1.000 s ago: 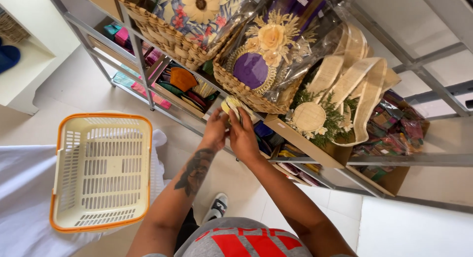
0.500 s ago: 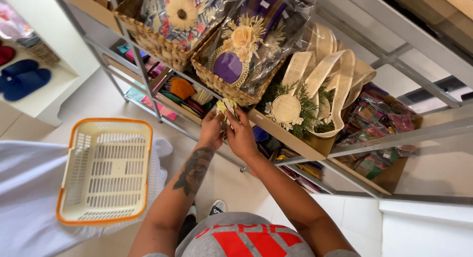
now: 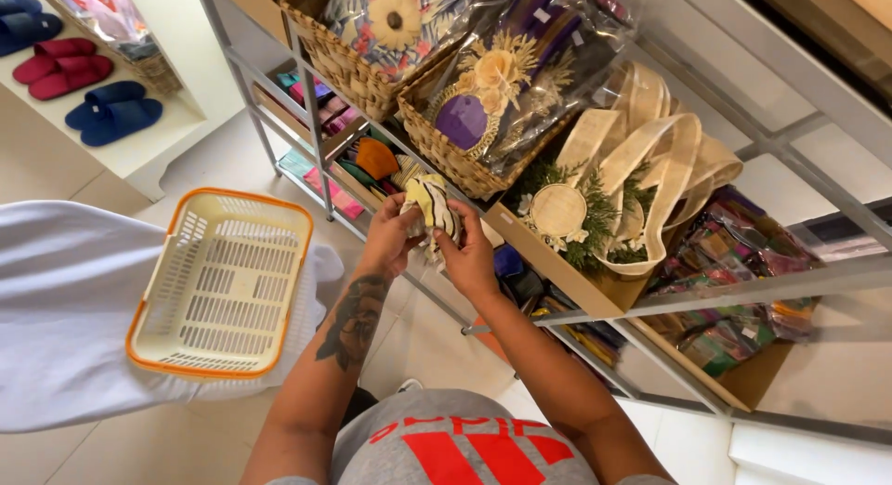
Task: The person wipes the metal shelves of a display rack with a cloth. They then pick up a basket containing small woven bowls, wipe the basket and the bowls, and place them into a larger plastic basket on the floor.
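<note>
Left hand (image 3: pixel 388 236) and right hand (image 3: pixel 467 253): both grips closed on one small yellow, white and black striped item (image 3: pixel 433 204). Wicker basket (image 3: pixel 446 150) just above; cream plastic basket (image 3: pixel 223 282) lower left.

The plastic basket (image 3: pixel 223 285) sits on a cloth-covered tabletop (image 3: pixel 65 308), left of the metal shelf rack (image 3: pixel 595 304). On the rack, two wicker baskets (image 3: pixel 446 155) stand left of a woven bag (image 3: pixel 641 169). Slippers (image 3: pixel 93 85) lie on a low shelf far left of the rack.
</note>
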